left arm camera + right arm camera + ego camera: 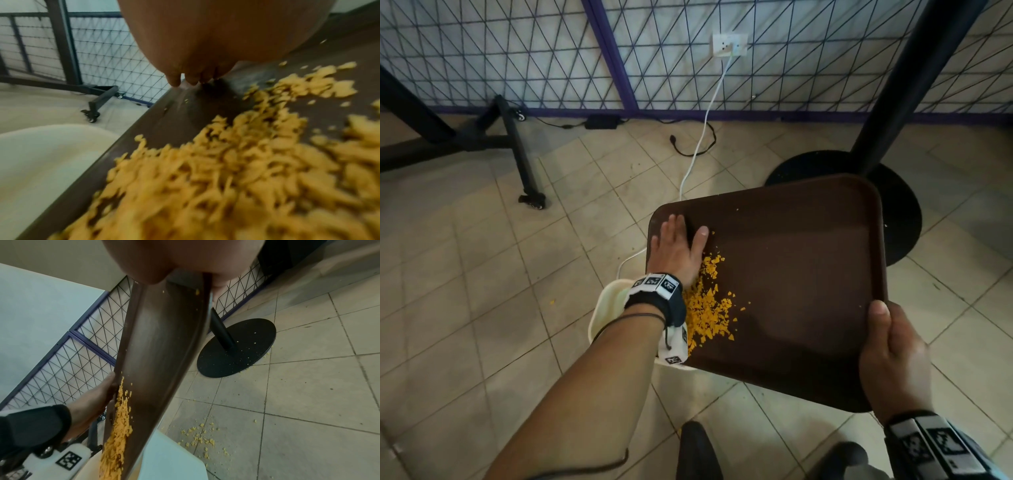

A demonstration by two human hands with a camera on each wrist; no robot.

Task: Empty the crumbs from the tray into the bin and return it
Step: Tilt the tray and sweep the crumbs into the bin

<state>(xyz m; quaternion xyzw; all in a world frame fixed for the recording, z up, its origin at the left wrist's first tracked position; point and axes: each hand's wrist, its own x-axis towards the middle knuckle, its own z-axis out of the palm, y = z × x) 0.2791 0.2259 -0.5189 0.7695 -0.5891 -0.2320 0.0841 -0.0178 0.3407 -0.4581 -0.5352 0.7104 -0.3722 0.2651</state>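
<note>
A dark brown tray is held tilted down to the left over a cream bin. Orange crumbs pile along the tray's lower left side, close to its edge above the bin. My left hand lies flat on the tray with straight fingers, right beside the crumbs. In the left wrist view the fingertips touch the tray near its rim, with blurred crumbs below. My right hand grips the tray's near right corner, thumb on top. The right wrist view shows the tray edge-on with crumbs sliding toward the bin.
A black table post with a round base stands behind the tray. A white cable runs from a wall socket down to the floor. A wheeled black frame stands at the left. Spilled crumbs lie on the tiled floor by the bin.
</note>
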